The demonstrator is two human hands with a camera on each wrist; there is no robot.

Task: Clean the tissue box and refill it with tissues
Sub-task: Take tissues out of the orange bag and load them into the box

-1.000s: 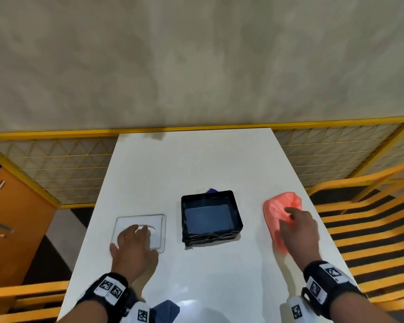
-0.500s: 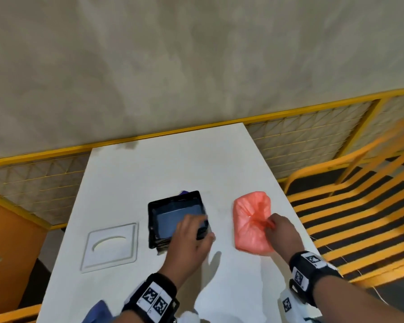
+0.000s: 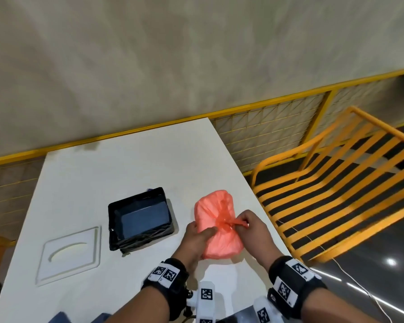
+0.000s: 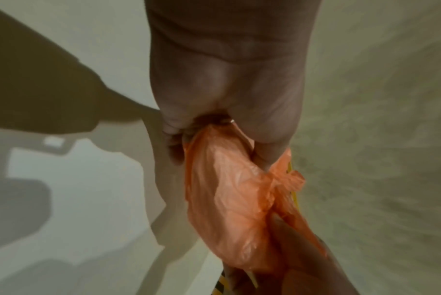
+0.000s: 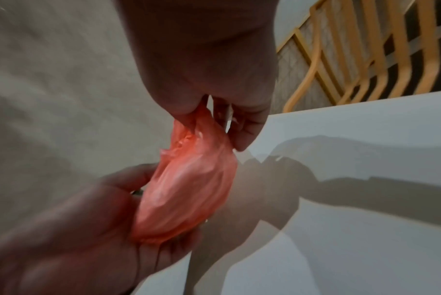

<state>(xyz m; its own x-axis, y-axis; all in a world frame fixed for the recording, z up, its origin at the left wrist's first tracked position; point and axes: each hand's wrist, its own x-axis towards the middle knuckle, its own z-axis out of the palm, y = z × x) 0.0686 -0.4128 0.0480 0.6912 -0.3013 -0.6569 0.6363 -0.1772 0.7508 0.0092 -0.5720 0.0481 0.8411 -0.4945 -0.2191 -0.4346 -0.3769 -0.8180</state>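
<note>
An orange-pink plastic bag with a knotted top lies on the white table, right of the open black tissue box. The box is empty, with a dark floor. Its white lid, with a curved slot, lies flat to the left. My left hand grips the bag's left side. My right hand pinches the twisted knot end between thumb and fingers.
A yellow slatted chair stands close to the table's right edge. A yellow-framed mesh rail runs behind the table along the wall. Something blue pokes in at the table's near edge.
My left hand left the lid, passed over the black box and now grips the bag. My right hand shifted from the bag's top to pinching its knot. The head view swung right.
</note>
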